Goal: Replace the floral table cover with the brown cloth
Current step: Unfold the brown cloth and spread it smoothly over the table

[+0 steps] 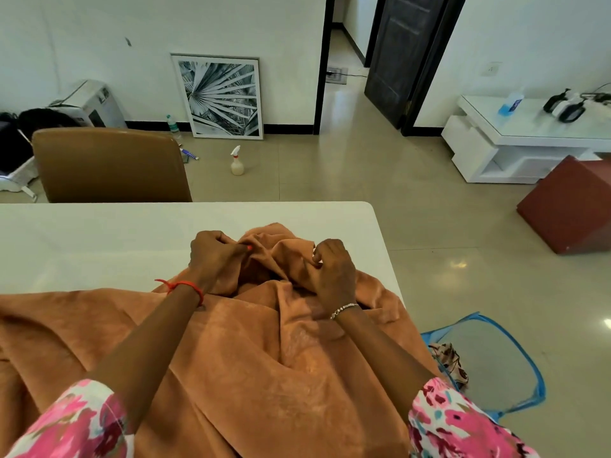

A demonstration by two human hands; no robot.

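Each grip, left hand (215,256) and right hand (332,269), pinches the bunched brown cloth (238,365) near the worktop's (99,239) right edge.

I see a white table (99,246) filling the left and centre of the frame, its far half bare. A brown cloth (231,358) lies bunched on its near half, spilling over the lower edge. At lower right, on the tiled floor (429,193), stands a blue mesh basket (515,385) holding a patterned fabric (449,360).
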